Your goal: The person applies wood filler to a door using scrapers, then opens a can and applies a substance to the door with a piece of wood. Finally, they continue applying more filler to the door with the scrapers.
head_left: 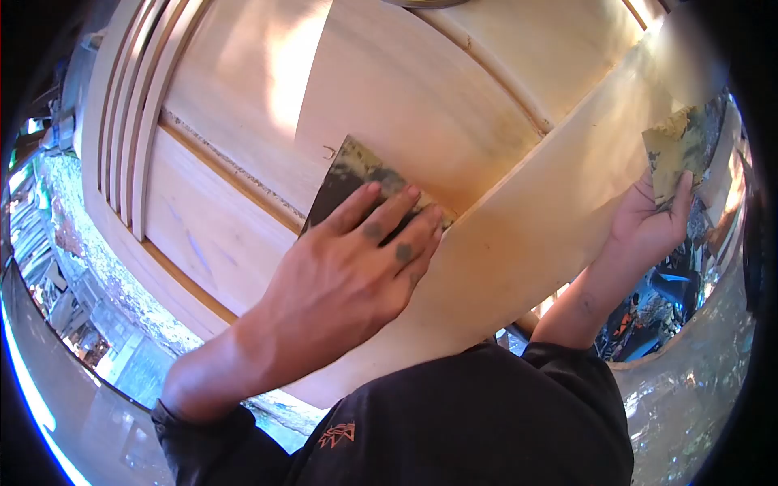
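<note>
My left hand point(348, 259) lies over a dark, putty-smeared flat sheet point(336, 178) on the pale wooden panel point(235, 81), its fingers spread across the lower edge of the sheet. Grey smudges mark two of the fingers. At the right, beyond the edge of the wood, my right hand point(652, 219) pinches a second flat piece point(673, 154) smeared with yellowish putty. Brown grooves and ridges divide the panel, and an orange-brown stain point(470, 174) shows right of my left hand.
Upright slats point(134, 121) run along the panel's left side. A round object's rim point(425, 3) shows at the top edge. Scattered debris point(664, 292) lies below on the right, with more clutter point(65, 300) on the left.
</note>
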The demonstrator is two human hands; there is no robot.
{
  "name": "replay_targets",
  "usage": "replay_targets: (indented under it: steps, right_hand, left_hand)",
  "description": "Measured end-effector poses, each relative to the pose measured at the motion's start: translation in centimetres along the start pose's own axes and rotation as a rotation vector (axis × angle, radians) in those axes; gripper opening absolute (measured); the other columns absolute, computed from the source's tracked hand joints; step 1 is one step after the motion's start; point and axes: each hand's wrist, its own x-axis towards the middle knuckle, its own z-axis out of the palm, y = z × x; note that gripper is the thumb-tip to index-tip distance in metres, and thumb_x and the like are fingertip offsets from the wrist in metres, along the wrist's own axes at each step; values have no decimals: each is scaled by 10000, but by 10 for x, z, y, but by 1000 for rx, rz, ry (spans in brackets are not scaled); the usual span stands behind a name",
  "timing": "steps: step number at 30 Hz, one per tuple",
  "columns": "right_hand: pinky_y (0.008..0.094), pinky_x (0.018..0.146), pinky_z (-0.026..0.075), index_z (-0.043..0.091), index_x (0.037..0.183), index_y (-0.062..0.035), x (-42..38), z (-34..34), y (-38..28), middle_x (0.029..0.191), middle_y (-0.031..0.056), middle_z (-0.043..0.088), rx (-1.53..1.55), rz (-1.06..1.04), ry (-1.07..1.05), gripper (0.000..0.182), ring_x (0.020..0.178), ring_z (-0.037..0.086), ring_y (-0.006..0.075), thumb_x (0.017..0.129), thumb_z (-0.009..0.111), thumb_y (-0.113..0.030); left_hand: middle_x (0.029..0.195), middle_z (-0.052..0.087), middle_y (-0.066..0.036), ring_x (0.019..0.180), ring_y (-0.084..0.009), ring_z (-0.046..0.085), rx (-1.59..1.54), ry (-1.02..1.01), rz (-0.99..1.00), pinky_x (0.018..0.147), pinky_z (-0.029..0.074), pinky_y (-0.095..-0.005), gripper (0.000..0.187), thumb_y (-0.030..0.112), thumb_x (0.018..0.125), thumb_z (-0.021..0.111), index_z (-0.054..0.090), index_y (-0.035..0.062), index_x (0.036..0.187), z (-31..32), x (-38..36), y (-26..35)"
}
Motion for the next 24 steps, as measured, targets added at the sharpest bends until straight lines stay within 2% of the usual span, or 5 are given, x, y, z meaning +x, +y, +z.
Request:
replay_targets:
  steps: [5, 14, 17, 20, 24]
  right_hand:
    - [373, 1021, 450, 468, 1233, 126, 9, -29, -11, 1245, 221, 561, 326, 226, -431, 325, 1129, 577, 282, 952, 468, -38]
    - [352, 975, 462, 499, 1186, 128, 8, -20, -8, 1200, 218, 586, 137, 103, -228, 307, 1083, 598, 251, 972, 451, -87]
    - [378, 1030, 446, 464, 1214, 156, 13, -29, -10, 1243, 247, 553, 292, 214, -484, 317, 1151, 567, 292, 955, 444, -26]
    - [353, 990, 455, 528, 1157, 123, 8, -16, -3, 1176, 215, 601, 93, 52, -62, 289, 1074, 607, 260, 963, 472, -83]
    - [352, 936, 482, 543, 1149, 102, 1, -2, 2, 1173, 192, 606, -62, -60, 88, 271, 1042, 622, 261, 932, 521, -58]
  left_hand:
    - [1331, 540, -49, 1280, -257, 471, -77, 11, -74, 1080, 368, -435, 423, 104, 810, 529, 617, 75, 1222, 20, -29, 8]
    - [1322, 546, -4, 1270, -239, 485, -28, 99, -129, 1086, 362, -412, 397, 95, 810, 552, 649, 100, 1195, 50, -62, 17]
    - [1312, 539, -3, 1260, -227, 487, -4, 95, -122, 1080, 364, -402, 400, 110, 815, 562, 639, 70, 1206, 49, -66, 19]
    - [1319, 536, -22, 1261, -241, 485, 0, 49, -119, 1087, 351, -414, 405, 111, 814, 549, 636, 63, 1206, 42, -66, 21]
    - [1315, 544, -58, 1261, -271, 484, 16, -51, -106, 1086, 346, -439, 409, 111, 805, 539, 635, 53, 1198, 17, -61, 21]
